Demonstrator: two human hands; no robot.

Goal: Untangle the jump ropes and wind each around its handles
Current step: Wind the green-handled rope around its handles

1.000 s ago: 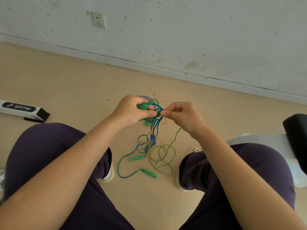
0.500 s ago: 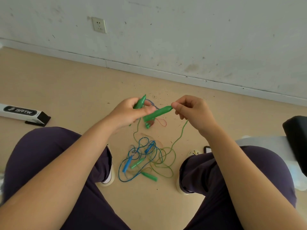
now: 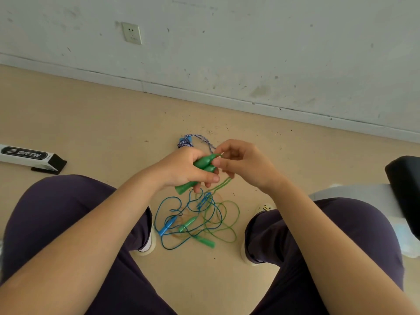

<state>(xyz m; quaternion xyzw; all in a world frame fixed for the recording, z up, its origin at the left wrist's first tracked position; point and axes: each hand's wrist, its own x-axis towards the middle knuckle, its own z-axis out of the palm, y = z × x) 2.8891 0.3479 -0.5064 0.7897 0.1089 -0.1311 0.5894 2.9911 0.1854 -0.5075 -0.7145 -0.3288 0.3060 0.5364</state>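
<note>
Two green jump-rope handles [image 3: 201, 169] lie side by side in the left hand [image 3: 184, 170], whose fingers curl around them above the floor [image 3: 91, 123]. The right hand [image 3: 244, 165] pinches the thin green rope [image 3: 221, 186] at the handles' narrow tips, fingers bent and close together. That rope hangs down in two strands to the tangle of ropes [image 3: 197, 220] on the floor between the person's shoes. In the tangle lie one blue handle [image 3: 167, 226] and two more green handles [image 3: 187, 222], amid blue and green loops; a faint orange strand shows too. Beyond the hands, nearer the wall [image 3: 250, 53], sits a blue-and-white braided rope [image 3: 193, 140], partly hidden by the left hand. A white and black box [image 3: 27, 156] lies toward the floor's left edge. A socket [image 3: 131, 33] is on the wall.
</note>
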